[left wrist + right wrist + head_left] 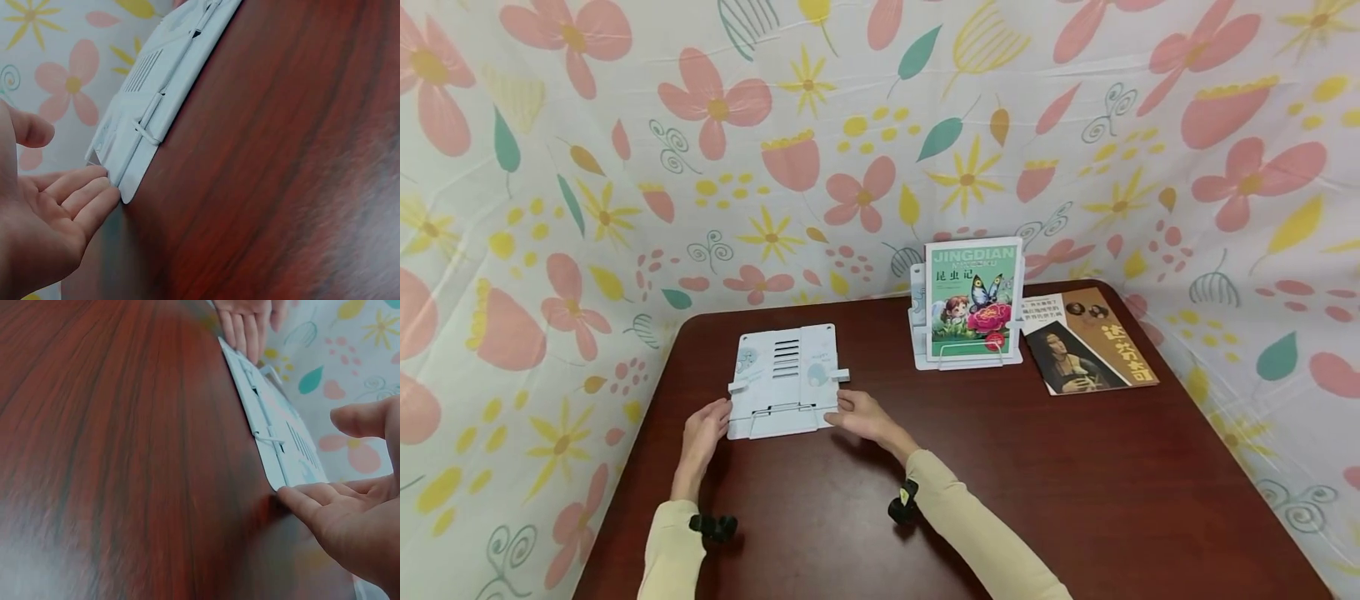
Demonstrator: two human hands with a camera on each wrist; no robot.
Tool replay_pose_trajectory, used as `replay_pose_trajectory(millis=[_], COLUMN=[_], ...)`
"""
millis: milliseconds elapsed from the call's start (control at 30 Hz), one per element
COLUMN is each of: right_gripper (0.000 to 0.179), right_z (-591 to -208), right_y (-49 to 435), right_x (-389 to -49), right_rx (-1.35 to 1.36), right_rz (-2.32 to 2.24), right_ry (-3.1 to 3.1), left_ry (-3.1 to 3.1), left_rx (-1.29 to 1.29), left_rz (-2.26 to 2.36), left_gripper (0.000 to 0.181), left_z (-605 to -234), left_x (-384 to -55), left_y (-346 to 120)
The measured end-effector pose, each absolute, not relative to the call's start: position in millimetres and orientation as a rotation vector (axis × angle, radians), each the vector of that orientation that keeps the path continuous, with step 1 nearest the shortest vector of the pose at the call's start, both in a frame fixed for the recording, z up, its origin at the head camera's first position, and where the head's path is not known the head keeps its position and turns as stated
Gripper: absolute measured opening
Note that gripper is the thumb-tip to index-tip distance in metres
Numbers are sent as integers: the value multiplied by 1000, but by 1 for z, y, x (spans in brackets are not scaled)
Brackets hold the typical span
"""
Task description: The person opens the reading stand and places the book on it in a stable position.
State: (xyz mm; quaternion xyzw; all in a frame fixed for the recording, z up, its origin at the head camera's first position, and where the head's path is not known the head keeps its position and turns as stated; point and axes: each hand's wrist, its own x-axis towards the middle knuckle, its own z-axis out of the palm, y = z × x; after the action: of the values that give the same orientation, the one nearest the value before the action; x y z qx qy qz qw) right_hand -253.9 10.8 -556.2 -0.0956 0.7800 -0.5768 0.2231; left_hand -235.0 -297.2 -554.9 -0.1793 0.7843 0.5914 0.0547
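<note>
A pale blue folding book stand (816, 354) lies flat on the table, with slots down its middle, small side clips and a wire page holder along its front. At its left edge is my left hand (703, 429); in the left wrist view its straight fingers (84, 197) touch the stand's front corner, the thumb held apart. My right hand (868, 419) is at the opposite edge. Seen from the right wrist, its extended fingertips (290, 492) meet the near corner of the stand, and the thumb (356, 419) stays raised away from it.
A second stand (919, 333) stands upright at the back, holding a green-covered book (951, 283) behind its wire. Right of it lies a brown and white booklet (1101, 333). Flower-patterned cloth (850, 125) hangs behind the dark red wooden table (1000, 467).
</note>
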Motion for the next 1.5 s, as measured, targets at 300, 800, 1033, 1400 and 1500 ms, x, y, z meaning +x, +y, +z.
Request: replay_pose_trajectory(millis=[300,800,1033,1400,1500], right_gripper=[73,57,51,50,53], right_z=[-556,-551,-547,-547,-551], right_y=[36,74,98,121,124], right_x=[-244,-233,-226,-219,-215], right_rx=[-284,-214,-204,-117,-79], right_rz=[-1554,-1616,-1637,-1565,-1590], right_ry=[2204,2250,2203,2246,2234], left_ry=[2403,2355,2343,2304,2302], left_rx=[-457,-356,-321,-273,-263], left_rz=[1753,1752,1727,1715,1696], left_gripper=[59,50,43,34,31], left_z=[-561,-565,-567,-570,-572], left_x=[-234,-228,-226,-225,-223], left_y=[-284,-267,-258,-243,-242])
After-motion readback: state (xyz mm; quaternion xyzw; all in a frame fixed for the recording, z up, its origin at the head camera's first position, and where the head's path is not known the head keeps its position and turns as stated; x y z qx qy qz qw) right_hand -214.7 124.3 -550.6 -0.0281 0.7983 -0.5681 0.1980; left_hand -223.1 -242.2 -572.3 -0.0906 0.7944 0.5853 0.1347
